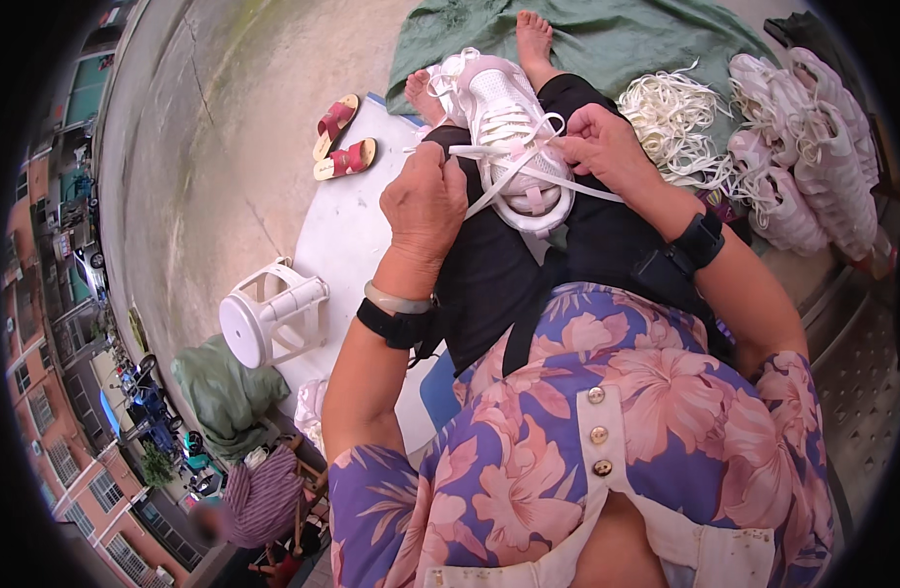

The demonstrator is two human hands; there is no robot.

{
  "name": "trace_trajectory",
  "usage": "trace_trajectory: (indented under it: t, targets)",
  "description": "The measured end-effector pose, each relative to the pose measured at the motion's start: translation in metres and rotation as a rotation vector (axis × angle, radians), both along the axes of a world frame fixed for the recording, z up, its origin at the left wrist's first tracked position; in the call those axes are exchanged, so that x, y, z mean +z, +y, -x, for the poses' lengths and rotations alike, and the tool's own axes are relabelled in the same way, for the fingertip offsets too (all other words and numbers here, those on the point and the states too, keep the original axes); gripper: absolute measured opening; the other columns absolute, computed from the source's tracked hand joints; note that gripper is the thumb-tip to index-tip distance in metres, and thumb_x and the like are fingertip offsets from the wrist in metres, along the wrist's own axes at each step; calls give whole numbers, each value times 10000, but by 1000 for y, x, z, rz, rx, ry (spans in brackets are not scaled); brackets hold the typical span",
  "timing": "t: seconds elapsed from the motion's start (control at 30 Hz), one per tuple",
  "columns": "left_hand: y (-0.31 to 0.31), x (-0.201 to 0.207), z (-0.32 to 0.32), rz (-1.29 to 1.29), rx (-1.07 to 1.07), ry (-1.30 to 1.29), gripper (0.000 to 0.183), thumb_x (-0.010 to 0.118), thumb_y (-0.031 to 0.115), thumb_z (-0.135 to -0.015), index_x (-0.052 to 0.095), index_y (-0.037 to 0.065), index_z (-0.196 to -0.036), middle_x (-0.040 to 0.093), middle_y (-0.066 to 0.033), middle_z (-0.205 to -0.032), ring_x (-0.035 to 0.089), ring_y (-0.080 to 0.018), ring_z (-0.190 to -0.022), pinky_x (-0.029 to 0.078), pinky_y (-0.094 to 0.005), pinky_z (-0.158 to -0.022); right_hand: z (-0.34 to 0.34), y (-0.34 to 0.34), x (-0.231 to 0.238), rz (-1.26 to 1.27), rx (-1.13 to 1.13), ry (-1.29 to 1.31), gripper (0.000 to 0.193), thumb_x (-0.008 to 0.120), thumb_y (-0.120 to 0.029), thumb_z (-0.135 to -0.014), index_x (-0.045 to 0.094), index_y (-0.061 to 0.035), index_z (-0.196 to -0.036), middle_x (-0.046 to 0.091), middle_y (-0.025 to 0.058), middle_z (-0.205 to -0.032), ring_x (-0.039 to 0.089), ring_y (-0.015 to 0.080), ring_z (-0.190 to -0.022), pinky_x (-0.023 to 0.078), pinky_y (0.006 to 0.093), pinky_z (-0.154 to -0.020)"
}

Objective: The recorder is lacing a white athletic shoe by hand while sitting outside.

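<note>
A white and pale pink sneaker (496, 90) rests on my lap between my thighs, its heel opening toward me. A second pale shoe shows partly behind its left side. White shoelace (514, 183) runs through the eyelets and crosses over the tongue in loops. My left hand (425, 204) is closed on one part of the lace, left of the shoe. On the other side, my right hand (612, 152) pinches lace close to the shoe's collar. The fingertips of both hands are partly hidden.
A heap of loose white laces (671, 122) lies on the green cloth (607, 37) at right, beside piled pale sneakers (813, 147). Red slippers (345, 160) and a tipped white plastic stool (272, 314) are at left. Another person (264, 500) sits at lower left.
</note>
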State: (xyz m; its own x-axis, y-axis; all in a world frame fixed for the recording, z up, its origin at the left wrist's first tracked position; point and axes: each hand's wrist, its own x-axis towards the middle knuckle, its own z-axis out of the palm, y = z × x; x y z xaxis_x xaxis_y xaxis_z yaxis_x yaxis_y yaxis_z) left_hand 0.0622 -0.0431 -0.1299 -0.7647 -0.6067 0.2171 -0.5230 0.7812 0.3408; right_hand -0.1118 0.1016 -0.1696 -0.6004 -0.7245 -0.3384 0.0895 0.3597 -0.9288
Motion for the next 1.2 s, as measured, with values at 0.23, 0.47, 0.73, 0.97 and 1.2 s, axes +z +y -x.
trace_trajectory:
  t: [0.23, 0.47, 0.73, 0.97, 1.2]
  targets:
    - [28, 3, -15, 97, -345, -67, 158, 654, 88, -653, 539, 72, -761, 514, -64, -733, 502, -257, -674, 412, -358, -586, -15, 25, 9, 3, 271, 353, 244, 651, -197, -734, 500, -13, -789, 577, 114, -676, 587, 245, -629, 458, 339, -580]
    - [30, 6, -17, 50, -357, -87, 93, 584, 60, -714, 554, 55, -802, 530, -102, -722, 532, -298, -673, 419, -378, -585, -9, 25, 9, -10, 295, 318, 198, 601, -188, -756, 507, -20, -803, 552, 132, -606, 577, 294, -594, 450, 375, -589]
    - [63, 39, -7, -543, -595, -241, 88, 543, 92, -755, 605, 45, -796, 577, -171, -653, 589, -346, -653, 457, -411, -587, -17, 18, 29, 217, 162, 963, 167, 627, -172, -699, 547, -74, -808, 529, 87, -725, 547, 272, -684, 408, 356, -578]
    - [83, 36, 3, -483, -826, -395, 79, 552, 106, -707, 592, 58, -755, 576, -161, -641, 587, -346, -665, 457, -437, -597, -47, -23, 30, -16, 638, 1394, 103, 613, -134, -619, 581, -82, -702, 514, 61, -721, 490, 217, -735, 321, 360, -636]
    - [75, 45, -7, -500, -770, -451, 80, 552, 103, -703, 591, 57, -756, 573, -163, -638, 582, -351, -662, 449, -444, -590, -44, -31, 30, 30, 515, 1311, 43, 566, -115, -672, 550, -83, -696, 533, 67, -702, 531, 222, -676, 346, 360, -601]
